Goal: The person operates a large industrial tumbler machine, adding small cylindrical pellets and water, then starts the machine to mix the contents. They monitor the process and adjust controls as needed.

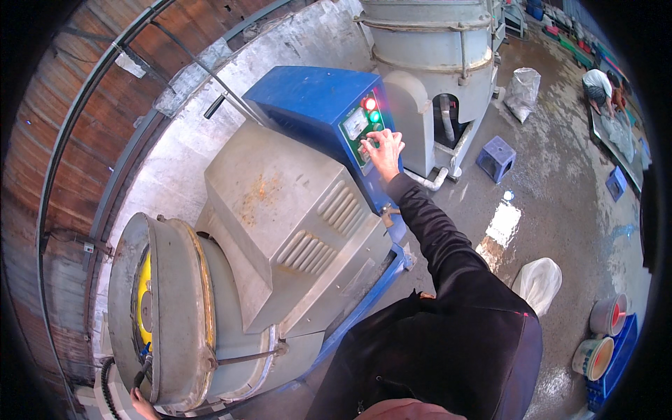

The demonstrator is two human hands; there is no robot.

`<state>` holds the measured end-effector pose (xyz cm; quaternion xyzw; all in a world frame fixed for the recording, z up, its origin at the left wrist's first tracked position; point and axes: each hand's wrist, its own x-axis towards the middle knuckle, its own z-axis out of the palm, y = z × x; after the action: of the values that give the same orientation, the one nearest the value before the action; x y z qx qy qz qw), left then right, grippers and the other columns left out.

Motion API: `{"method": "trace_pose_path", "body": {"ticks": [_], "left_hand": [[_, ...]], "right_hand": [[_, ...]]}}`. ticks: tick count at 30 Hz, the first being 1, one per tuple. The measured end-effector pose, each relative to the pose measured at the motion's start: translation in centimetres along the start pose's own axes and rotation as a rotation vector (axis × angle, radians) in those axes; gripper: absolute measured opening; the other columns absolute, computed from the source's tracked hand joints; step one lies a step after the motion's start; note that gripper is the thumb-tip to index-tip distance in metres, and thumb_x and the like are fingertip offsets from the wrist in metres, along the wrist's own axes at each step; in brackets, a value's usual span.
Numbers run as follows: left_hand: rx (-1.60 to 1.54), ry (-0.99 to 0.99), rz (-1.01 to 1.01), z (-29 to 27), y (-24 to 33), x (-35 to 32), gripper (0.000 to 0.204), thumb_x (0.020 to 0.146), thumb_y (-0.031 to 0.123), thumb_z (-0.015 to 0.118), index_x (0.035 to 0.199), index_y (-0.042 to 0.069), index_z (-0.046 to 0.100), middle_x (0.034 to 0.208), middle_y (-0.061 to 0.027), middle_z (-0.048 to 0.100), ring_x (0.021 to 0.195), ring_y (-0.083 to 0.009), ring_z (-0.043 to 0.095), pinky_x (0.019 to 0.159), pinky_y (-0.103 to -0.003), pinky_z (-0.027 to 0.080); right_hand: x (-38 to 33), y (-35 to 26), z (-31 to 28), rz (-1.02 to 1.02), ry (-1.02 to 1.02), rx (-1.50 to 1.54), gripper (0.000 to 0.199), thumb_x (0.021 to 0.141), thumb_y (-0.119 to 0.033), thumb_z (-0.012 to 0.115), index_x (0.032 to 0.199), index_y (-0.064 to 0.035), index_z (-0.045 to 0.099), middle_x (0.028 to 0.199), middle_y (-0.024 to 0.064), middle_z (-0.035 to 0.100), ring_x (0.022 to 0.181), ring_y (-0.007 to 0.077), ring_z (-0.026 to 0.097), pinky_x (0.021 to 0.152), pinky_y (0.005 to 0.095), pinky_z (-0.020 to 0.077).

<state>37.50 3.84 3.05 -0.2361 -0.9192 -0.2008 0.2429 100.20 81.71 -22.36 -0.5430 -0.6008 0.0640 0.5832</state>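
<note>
My right hand (385, 155) reaches up to the control panel (355, 124) on the end of a blue cabinet (304, 94). Its fingers are bent and pinched together against the panel face, hiding whatever small control they touch. A red lamp (368, 104) and a green lamp (374, 116) glow just above. At the lower left, my left hand (143, 406) is partly cut off by the picture's edge. Its fingers close round a black hose end (143, 372) with a blue fitting, beside the grey metal drum (178, 315). Inside the drum's mouth shows a yellow disc (145, 290).
A slatted metal motor housing (294, 231) lies between my arms. Behind the cabinet rises a large grey tank (430, 42). On the wet floor are a blue stool (497, 159), white sacks (539, 283) and buckets (593, 357). Another person (600, 87) bends at the far right.
</note>
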Motion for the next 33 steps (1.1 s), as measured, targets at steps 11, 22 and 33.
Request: {"method": "trace_pose_path", "body": {"ticks": [11,22,33], "left_hand": [[0.120,0.013,-0.028,-1.7,7.5,-3.7,0.044,0.099,0.034,0.052,0.117,-0.004,0.064,0.110,-0.0244,0.067,0.096,-0.0371,0.064,0.088,-0.039,0.050],[-0.040,0.008,-0.074,0.8,-2.4,0.7,0.043,0.098,0.029,0.054,0.123,-0.006,0.058,0.118,-0.0190,0.064,0.108,-0.0281,0.060,0.096,-0.035,0.043],[0.043,0.022,-0.072,0.6,-1.7,0.6,0.041,0.098,0.029,0.054,0.123,-0.003,0.060,0.116,-0.0197,0.066,0.106,-0.0294,0.062,0.093,-0.037,0.045]], "right_hand": [[0.3,0.1,0.0,-0.023,-0.004,-0.006,0.018,0.078,-0.031,0.075,0.085,-0.0143,0.074,0.091,-0.0011,0.060,0.099,0.0253,0.045,0.086,0.0430,0.0307],[0.4,-0.6,-0.5,-0.037,0.012,-0.011,0.012,0.079,-0.024,0.074,0.082,-0.0127,0.073,0.089,-0.0012,0.062,0.100,0.0255,0.047,0.086,0.0439,0.0317],[0.4,-0.6,-0.5,-0.025,0.004,0.005,0.012,0.079,-0.025,0.074,0.081,-0.0131,0.073,0.088,-0.0014,0.061,0.100,0.0249,0.046,0.086,0.0430,0.0304]]}}
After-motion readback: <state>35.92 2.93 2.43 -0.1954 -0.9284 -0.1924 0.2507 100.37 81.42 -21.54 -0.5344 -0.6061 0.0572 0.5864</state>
